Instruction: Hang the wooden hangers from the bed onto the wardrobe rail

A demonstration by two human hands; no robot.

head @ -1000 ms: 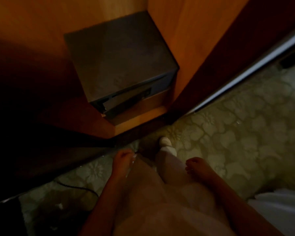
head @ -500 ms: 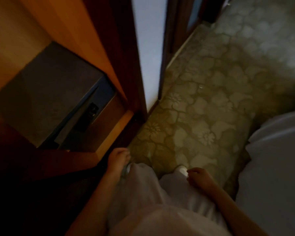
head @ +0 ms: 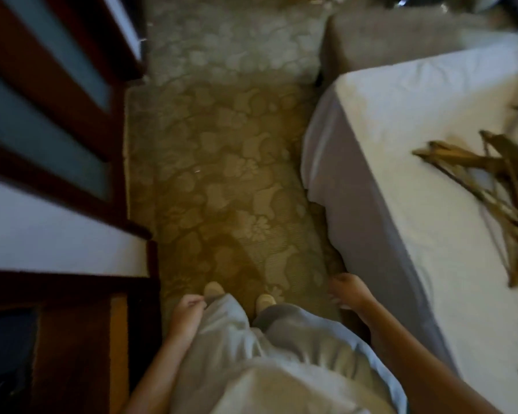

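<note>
Head view, near field: left hand (head: 186, 316) hangs at the thigh, fingers loosely curled, grip empty. Right hand (head: 349, 291) hangs beside the bed (head: 401, 162) edge, fingers lax and partly open, grip empty. Patterned carpet (head: 222, 174) ahead; wardrobe (head: 51, 121) doors on the left. Wooden hangers (head: 491, 180) lie piled on the white sheet, forward and right of the right hand, well apart. Long axes roughly fan across the bed. Judgement: right hand nearer; reach goes up and rightward.
</note>
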